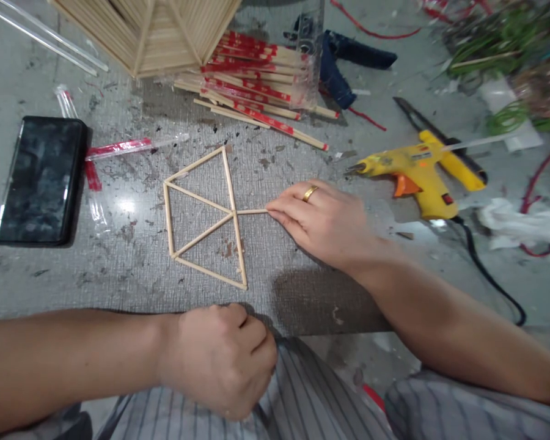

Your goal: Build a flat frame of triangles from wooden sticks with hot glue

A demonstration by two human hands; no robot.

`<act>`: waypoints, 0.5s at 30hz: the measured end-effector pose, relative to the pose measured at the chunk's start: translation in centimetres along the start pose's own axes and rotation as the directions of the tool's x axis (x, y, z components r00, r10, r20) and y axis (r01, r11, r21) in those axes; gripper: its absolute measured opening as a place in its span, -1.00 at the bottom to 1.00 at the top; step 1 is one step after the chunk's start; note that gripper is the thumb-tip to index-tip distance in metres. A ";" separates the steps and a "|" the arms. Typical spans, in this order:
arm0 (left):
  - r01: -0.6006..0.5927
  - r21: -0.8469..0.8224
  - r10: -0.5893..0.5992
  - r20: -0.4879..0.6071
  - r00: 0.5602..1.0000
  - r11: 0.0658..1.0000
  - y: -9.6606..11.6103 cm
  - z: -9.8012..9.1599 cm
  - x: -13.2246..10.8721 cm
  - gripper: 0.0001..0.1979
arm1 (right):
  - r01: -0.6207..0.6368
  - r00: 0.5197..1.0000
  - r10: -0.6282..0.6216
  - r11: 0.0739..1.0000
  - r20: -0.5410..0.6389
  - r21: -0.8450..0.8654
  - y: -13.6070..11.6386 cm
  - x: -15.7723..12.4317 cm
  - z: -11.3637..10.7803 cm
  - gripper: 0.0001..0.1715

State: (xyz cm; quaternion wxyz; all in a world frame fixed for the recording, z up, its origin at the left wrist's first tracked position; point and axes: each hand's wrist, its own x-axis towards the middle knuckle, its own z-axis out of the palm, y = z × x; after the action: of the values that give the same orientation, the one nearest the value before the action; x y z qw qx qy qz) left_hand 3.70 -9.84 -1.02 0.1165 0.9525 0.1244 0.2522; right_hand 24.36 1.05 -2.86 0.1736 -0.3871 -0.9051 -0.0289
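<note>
A flat frame of thin wooden sticks [169, 220] lies on the table, its pieces forming three triangles that meet at one point. My right hand [323, 223], with a gold ring on one finger, pinches the end of a single wooden stick [252, 211]. The other end of that stick touches the meeting point of the frame, from the right side. My left hand [222, 360] is curled into a fist at the table's front edge, below the frame. Whatever its fingers might hold is hidden.
A yellow glue gun [412, 168] rests at right, over yellow-handled pliers [467, 168], its black cord trailing forward. A phone [41, 180] lies at left. Behind the frame are red-wrapped chopsticks [266, 91] and a larger stick-built structure [165, 36]. Green wire [490, 49] is heaped far right.
</note>
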 end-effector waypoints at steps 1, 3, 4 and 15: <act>0.003 -0.002 -0.003 0.003 1.000 1.000 0.0 0.0 0.0 -0.82 | -0.004 1.000 0.004 1.000 0.003 0.002 0.0 0.0 0.0 -0.70; 0.004 0.003 -0.004 0.009 1.000 1.000 -0.1 0.1 0.1 -0.81 | -0.006 1.000 0.006 1.000 -0.001 0.007 -0.1 0.1 0.0 -0.70; 0.009 0.005 -0.009 0.013 1.000 1.000 -0.1 0.1 0.1 -0.81 | -0.003 1.000 0.003 1.000 -0.007 0.007 -0.1 0.1 -0.1 -0.70; -0.010 0.013 0.010 0.010 1.000 1.000 0.0 -0.1 0.0 -0.81 | 0.017 1.000 -0.017 1.000 0.012 0.026 -0.1 0.3 -0.2 -0.75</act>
State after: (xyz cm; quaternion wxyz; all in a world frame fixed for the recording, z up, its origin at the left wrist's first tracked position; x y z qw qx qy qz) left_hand 3.65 -9.79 -0.99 0.1096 0.9551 0.1209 0.2473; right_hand 24.20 1.14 -2.54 0.1728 -0.3772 -0.9097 -0.0165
